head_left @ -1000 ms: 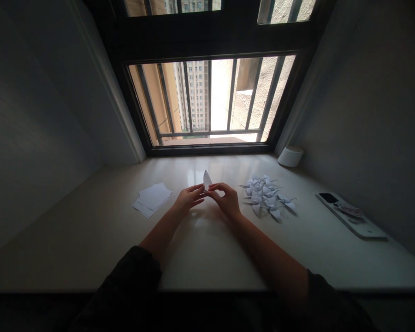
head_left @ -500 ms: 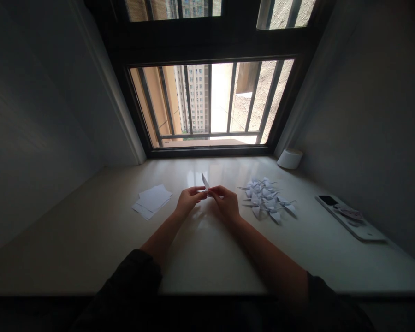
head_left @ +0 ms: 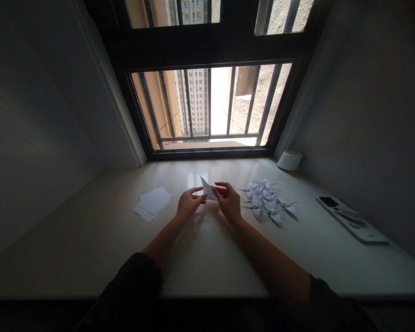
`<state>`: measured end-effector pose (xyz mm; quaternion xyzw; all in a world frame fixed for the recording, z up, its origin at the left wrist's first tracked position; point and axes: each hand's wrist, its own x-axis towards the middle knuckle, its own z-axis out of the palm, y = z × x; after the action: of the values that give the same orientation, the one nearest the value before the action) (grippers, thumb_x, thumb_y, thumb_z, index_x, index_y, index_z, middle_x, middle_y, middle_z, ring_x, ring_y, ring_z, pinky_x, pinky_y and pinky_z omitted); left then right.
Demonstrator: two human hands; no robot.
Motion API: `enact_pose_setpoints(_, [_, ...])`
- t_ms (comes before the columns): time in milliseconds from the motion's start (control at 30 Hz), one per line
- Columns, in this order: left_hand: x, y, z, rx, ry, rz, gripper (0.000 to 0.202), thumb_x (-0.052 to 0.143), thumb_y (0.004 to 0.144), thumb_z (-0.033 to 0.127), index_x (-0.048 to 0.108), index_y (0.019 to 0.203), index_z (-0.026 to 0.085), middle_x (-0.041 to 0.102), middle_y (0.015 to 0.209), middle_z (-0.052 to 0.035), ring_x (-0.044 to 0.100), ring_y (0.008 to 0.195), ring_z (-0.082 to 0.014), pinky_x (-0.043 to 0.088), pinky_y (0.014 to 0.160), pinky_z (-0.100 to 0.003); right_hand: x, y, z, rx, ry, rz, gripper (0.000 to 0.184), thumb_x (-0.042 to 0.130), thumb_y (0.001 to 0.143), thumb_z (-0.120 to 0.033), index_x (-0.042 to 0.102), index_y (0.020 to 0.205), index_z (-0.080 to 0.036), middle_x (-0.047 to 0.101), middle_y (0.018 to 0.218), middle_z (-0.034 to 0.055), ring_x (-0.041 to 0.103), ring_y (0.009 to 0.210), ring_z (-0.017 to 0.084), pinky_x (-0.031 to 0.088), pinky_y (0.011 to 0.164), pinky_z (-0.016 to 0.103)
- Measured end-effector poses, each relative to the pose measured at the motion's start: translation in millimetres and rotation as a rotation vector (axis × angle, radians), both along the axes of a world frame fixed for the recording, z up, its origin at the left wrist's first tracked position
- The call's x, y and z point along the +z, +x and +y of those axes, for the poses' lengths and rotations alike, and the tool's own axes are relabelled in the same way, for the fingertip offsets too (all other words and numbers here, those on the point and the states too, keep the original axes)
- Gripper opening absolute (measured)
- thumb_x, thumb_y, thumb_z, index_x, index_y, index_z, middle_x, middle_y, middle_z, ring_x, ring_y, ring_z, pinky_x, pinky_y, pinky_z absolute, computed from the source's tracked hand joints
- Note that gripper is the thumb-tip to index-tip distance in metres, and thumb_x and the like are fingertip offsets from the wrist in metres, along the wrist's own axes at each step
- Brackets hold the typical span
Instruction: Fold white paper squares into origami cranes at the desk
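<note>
A folded piece of white paper [head_left: 208, 189] is held up between my hands, its pointed corner rising above the fingers. My right hand [head_left: 228, 202] pinches its right side with thumb and fingers. On the left side, my left hand [head_left: 188, 203] has its thumb and fingertips at the paper's lower edge, closed lightly on it. To the right of my hands lies a cluster of several white folded paper cranes [head_left: 268, 200]. Flat sheets of white paper [head_left: 155, 201] lie loosely stacked on the left.
The pale sill surface [head_left: 210, 263] runs up to a dark-framed window [head_left: 209, 154] with bars outside. A white cylinder-like object [head_left: 289, 160] stands in the far right corner. A phone [head_left: 361, 230] in a light case lies near the right wall.
The folded paper has turned from nearly edge-on to showing a broad triangular face. My right hand has shifted slightly right, and my hands are a little farther apart.
</note>
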<state>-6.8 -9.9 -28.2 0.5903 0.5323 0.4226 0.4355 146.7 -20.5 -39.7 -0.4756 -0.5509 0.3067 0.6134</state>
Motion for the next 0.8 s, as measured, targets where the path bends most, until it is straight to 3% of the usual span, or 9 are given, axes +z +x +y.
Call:
enact_pose_setpoints(167, [12.1,-21.2,10.7,-0.021,0.018,0.057,0.045,0.069,0.069,0.039,0.065,0.105,0.012,0.072,0.076,-0.0114,0.069,0.072,-0.0224,0.05,0.064,-0.029,2.8,16.3,13.1,-0.126,-0.039,0.07,0.028,0.063,0.071,-0.037,0.064,0.094,-0.02,0.071,0.08,0.0056,0.067,0.073,0.02,0.052,0.063,0.03])
enact_pose_setpoints(267, [21.0,-41.3,16.6,-0.129,0.088,0.135,0.041,0.07,0.068,0.041,0.067,0.099,0.016,0.072,0.075,-0.0084,0.068,0.071,-0.021,0.051,0.07,-0.032,2.4,25.0,20.1,-0.132,-0.077,0.194,0.03,0.062,0.067,-0.033,0.065,0.094,-0.019,0.068,0.068,0.0021,0.063,0.065,0.017,0.049,0.057,0.027])
enact_pose_setpoints(367, [30.4,-59.3,19.6,-0.304,0.073,0.123,0.038,0.069,0.068,0.042,0.069,0.095,0.015,0.072,0.077,-0.0091,0.068,0.071,-0.0203,0.051,0.073,-0.033,1.8,28.2,23.7,-0.044,-0.155,0.293,0.028,0.062,0.063,-0.028,0.067,0.088,-0.017,0.065,0.062,0.0,0.059,0.059,0.014,0.045,0.052,0.024])
enact_pose_setpoints(433, [35.0,-68.3,20.9,-0.342,0.046,0.101,0.039,0.07,0.068,0.042,0.07,0.095,0.014,0.072,0.078,-0.0099,0.067,0.071,-0.02,0.051,0.073,-0.033,1.4,28.1,24.8,0.034,-0.178,0.283,0.024,0.061,0.062,-0.027,0.069,0.083,-0.017,0.065,0.062,0.0,0.058,0.058,0.013,0.044,0.052,0.023])
enact_pose_setpoints(600, [34.9,-86.1,25.7,-0.236,-0.116,0.006,0.042,0.073,0.063,0.041,0.07,0.095,0.013,0.071,0.076,-0.0099,0.066,0.071,-0.0191,0.051,0.072,-0.032,3.7,29.4,23.1,0.247,-0.093,0.097,0.021,0.062,0.066,-0.027,0.074,0.081,-0.019,0.071,0.074,0.0036,0.061,0.066,0.015,0.047,0.063,0.028])
enact_pose_setpoints(800, [30.3,-103.1,27.7,-0.222,-0.247,-0.071,0.039,0.076,0.059,0.036,0.073,0.091,0.015,0.071,0.08,-0.0123,0.065,0.068,-0.0188,0.051,0.07,-0.03,9.0,35.6,15.5,0.413,-0.029,-0.085,0.025,0.065,0.068,-0.031,0.073,0.091,-0.024,0.073,0.091,0.0044,0.066,0.077,0.02,0.051,0.073,0.034])
